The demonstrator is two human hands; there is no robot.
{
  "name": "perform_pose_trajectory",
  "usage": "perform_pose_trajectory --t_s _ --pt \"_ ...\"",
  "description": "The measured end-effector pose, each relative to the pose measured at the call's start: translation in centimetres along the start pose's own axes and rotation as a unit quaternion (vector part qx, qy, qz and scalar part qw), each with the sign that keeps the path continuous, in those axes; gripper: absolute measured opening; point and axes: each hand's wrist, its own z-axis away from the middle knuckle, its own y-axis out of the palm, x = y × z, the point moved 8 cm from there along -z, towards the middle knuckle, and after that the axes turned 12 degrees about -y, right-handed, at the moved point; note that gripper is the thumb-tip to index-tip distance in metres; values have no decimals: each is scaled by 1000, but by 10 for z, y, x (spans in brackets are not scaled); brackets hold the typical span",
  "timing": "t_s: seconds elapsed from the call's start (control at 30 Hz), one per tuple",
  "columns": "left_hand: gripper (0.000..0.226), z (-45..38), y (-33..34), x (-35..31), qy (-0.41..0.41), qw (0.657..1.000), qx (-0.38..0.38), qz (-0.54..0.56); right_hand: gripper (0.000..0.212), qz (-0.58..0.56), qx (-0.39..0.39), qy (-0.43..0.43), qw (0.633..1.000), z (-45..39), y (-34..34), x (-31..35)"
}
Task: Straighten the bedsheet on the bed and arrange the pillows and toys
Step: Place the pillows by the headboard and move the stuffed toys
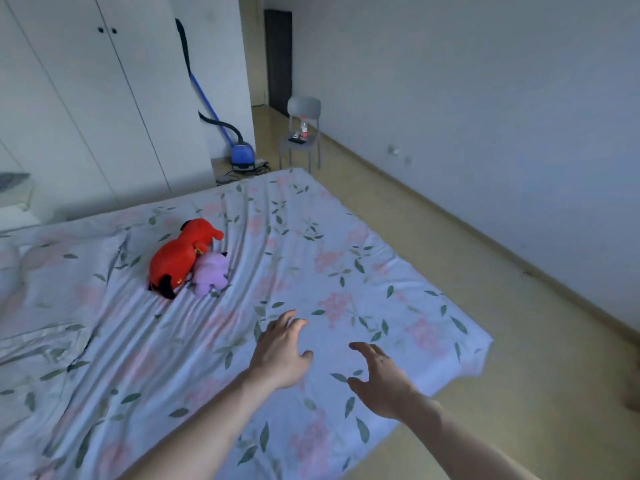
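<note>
Bedsheet (311, 258) — wrinkled, under both spread hands; toys beyond the left hand (282, 355).

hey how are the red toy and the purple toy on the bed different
The red toy is clearly bigger than the purple toy. The red toy is bright red with black parts at its near end; the purple toy is pale lilac. The red toy reaches farther up the bed; the purple toy lies against its right side. Both are plush and rest on the floral bedsheet, touching each other.
</note>
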Motion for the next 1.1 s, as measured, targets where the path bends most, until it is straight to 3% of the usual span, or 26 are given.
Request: perform_pose_trajectory --t_s 0.23,0.4,0.73,0.93,1.1 --pt "59 -30 36 -161 36 999 11 -9 64 2 -42 20 999 21 -133 -128" --pt "62 -80 32 -223 33 999 -1 -13 63 17 -62 -6 998 -16 -202 -177" --pt "63 -210 40 -285 -42 999 -3 7 60 44 -33 -67 996 -129 -313 -252" --pt "62 -281 58 -366 -47 998 25 25 62 38 -21 -54 998 -175 -380 -323" --pt "63 -345 47 -455 -31 998 -14 43 64 48 -18 -74 996 -239 -457 -381"
